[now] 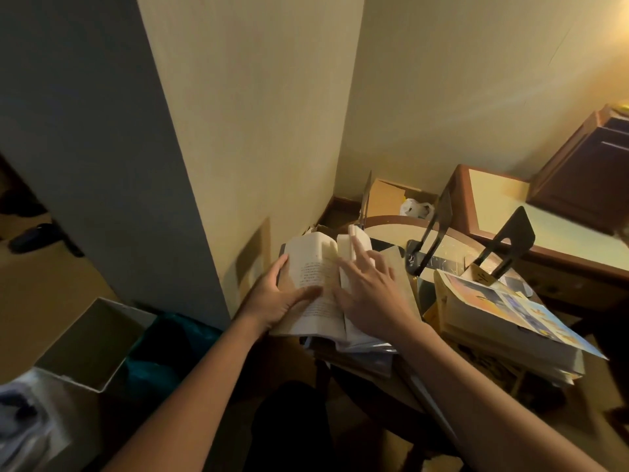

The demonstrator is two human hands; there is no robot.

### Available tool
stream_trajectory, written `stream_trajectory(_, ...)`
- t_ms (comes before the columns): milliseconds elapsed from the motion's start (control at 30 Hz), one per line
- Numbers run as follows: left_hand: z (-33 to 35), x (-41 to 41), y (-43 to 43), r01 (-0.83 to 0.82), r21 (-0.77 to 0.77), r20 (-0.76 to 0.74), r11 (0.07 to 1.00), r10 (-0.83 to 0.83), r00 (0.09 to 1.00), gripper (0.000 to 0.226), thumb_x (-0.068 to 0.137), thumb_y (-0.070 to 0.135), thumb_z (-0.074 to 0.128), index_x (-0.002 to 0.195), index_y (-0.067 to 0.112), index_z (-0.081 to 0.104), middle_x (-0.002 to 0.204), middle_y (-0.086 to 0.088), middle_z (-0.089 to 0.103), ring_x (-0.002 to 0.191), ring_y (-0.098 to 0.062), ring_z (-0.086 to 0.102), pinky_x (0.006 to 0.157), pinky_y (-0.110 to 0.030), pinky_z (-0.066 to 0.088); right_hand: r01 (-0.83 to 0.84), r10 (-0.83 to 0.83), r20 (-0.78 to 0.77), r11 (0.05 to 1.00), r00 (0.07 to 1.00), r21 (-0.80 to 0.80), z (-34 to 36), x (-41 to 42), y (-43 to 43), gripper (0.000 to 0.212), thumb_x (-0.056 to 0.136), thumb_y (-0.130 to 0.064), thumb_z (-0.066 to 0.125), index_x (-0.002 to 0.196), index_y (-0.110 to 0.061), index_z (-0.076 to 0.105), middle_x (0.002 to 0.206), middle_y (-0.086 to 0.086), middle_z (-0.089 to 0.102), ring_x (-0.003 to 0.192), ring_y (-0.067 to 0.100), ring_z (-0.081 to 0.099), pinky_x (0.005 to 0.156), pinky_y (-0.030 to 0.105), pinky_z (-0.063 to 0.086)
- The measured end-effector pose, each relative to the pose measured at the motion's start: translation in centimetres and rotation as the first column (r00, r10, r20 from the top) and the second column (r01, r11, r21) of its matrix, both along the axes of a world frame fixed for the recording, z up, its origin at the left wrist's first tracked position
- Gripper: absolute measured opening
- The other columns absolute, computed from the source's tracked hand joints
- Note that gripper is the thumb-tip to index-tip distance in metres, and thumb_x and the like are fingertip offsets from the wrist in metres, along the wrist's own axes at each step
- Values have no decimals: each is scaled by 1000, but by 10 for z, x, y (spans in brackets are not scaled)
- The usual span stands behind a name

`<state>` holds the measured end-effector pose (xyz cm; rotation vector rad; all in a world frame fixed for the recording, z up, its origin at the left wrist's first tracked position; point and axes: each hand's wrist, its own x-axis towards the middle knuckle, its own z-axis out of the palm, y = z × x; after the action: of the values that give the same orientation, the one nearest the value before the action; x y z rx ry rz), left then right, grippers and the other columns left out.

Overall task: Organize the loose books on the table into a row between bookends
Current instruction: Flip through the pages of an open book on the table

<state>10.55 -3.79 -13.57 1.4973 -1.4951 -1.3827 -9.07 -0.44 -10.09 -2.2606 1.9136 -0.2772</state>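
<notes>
Left grip [276,297] clasping open book [310,254], right grip [368,290] flat atop

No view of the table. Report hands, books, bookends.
Left hand grips open book. Right hand flat on its pages. No row at bookends yet; loose stack lies beside them.

Single wide-angle view from the head.
Looks forward and steeply down, close over the round table [388,231]; seemingly tilted to one side, edges blurred.
</notes>
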Motion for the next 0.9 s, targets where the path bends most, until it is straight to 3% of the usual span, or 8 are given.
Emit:
stream_trajectory(133,-6,3,-3,-13,21,-60,1000,14,998,105,76,30,85,158,28,19,133,10,43,112,-10,49,74,-16,43,58,-64,37,986,997,159,-7,-6,-15,70,94,-63,47,155,-42,21,167,0,-11,152,36,-8,119,61,9)
stream_trajectory(300,-20,9,0,-10,41,-85,999,14,996,104,76,21,86,158,24,21,128,14,52,102,4,52,72,-12,46,102,-113,16,945,993,311,-23,-2,-18,83,88,-78,39,157,-47,3,165,-3,-22,148,38,-26,117,62,-5)
stream_trajectory(367,-25,11,3,-13,60,-48,998,16,999,102,77,28,84,158,25,21,136,11,50,113,-4,50,84,-16,48,113,-110,-25,948,994,299,-30,0,-16,85,87,-81,35,155,-50,-5,164,-3,-24,146,43,-26,115,62,-9)
stream_trajectory(433,-31,12,6,-30,82,29,996,28,999,103,77,42,82,158,29,19,151,4,42,127,-13,44,102,-33,45,118,-108,-50,952,993,282,-35,1,-17,84,87,-82,33,153,-53,-9,164,-2,-26,146,46,-25,114,62,-11)
stream_trajectory(533,-38,9,8,-33,75,146,997,22,989,99,80,51,77,158,31,18,157,1,34,139,-23,38,109,-43,40,120,-106,-64,956,992,266,-40,2,-17,82,87,-82,32,151,-55,-11,164,-1,-24,146,48,-23,114,64,-10)
stream_trajectory(700,-42,-2,13,240,-223,420,945,-130,898,77,98,32,57,158,37,9,167,10,-2,154,-20,2,123,-52,17,130,-115,-70,955,991,268,-44,1,-17,79,86,-82,32,149,-59,-10,165,-2,-23,146,47,-23,116,65,-5)
stream_trajectory(800,-42,-14,10,370,-254,469,893,-221,855,66,103,19,41,159,31,8,166,14,3,153,-10,-2,126,-48,6,132,-118,-67,954,991,269,-43,1,-17,78,87,-82,30,149,-59,-12,165,-3,-23,146,46,-23,117,64,-5)
stream_trajectory(900,-41,-24,-1,295,-152,372,943,-222,901,55,108,28,31,159,32,10,166,9,14,153,-16,11,125,-47,12,145,-132,-68,954,989,264,-43,2,-15,75,89,-80,30,149,-59,-10,165,-3,-22,146,44,-24,117,62,-7)
